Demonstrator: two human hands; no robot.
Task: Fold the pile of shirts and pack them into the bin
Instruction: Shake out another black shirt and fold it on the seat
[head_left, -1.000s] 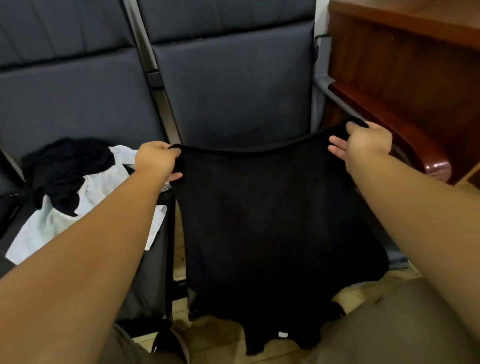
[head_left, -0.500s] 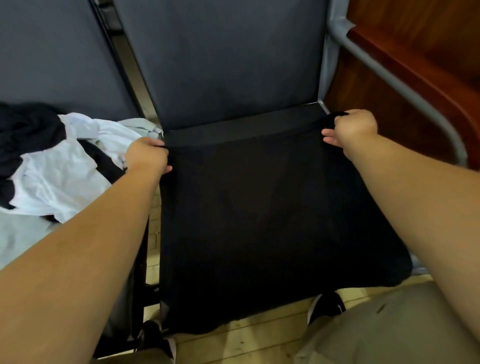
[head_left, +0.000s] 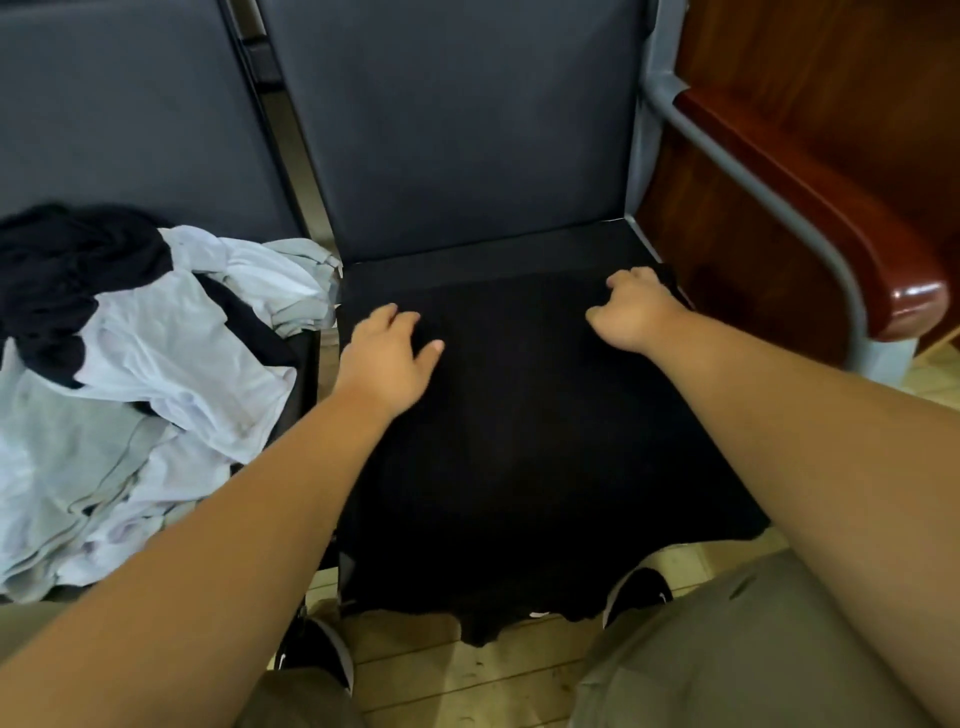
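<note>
Lying spread over the seat of a chair (head_left: 457, 130), the black shirt (head_left: 519, 441) is flat, with its lower edge hanging off the front toward the floor (head_left: 467, 680). The left grip (head_left: 387, 358) rests on the cloth near its far left corner, fingers apart and loose. The right grip (head_left: 636, 309) sits at the far right corner with fingers curled; whether it pinches the cloth I cannot tell, since the dark fabric hides it. The shirt looks light, thin and limp, so it will likely sag and wrinkle if lifted at one spot. Taking it by two corners or along a side edge should keep each fold straight. The pile (head_left: 156, 364) of white, grey and black shirts waits on the next seat; no bin shows.
</note>
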